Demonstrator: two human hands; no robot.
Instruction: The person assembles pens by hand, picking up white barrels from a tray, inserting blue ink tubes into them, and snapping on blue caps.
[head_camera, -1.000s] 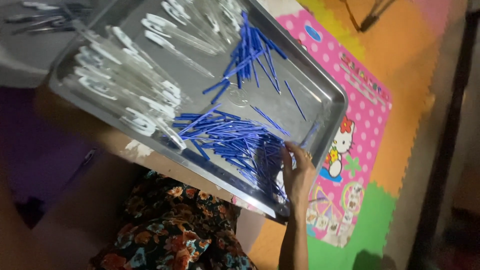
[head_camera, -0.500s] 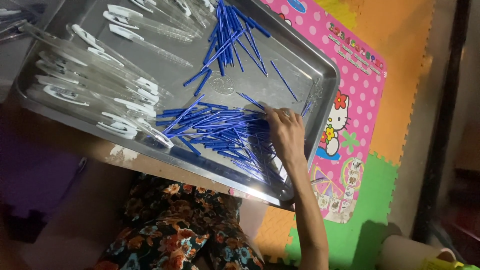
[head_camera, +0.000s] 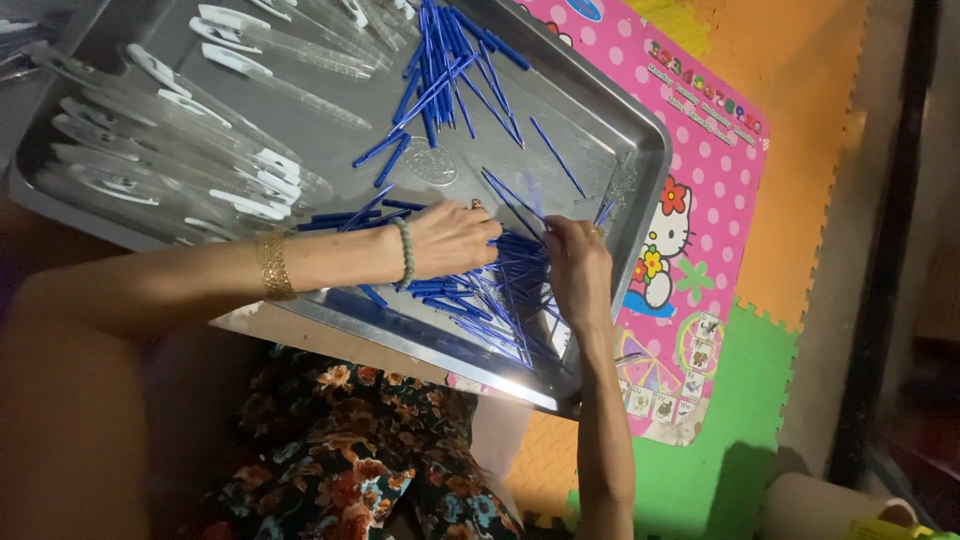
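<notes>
Two hands over a metal tray (head_camera: 610, 110), both low in its near corner. Left hand (head_camera: 455, 238) lying palm down on the pile of thin blue sticks (head_camera: 480, 290), fingers curled loosely over them; hard to tell if any stick is really gripped. Right hand (head_camera: 578, 265) also on the same pile, fingers bent and pressed into the sticks, seeming to gather a few (exact hold hidden by the hand itself). More blue sticks (head_camera: 450, 60) in a second loose heap at the far side of the tray, well apart from the hands. Clear plastic pieces with white ends (head_camera: 170, 150) stacked along the left side. Under the tray, a pink children's mat (head_camera: 700, 200) on coloured foam floor tiles.

Possible trouble: the tray appears to sit tilted, near corner hanging past its support above the lap, so pressing there could tip it. Sticks also light and crossed, easy to flick over the low rim.
</notes>
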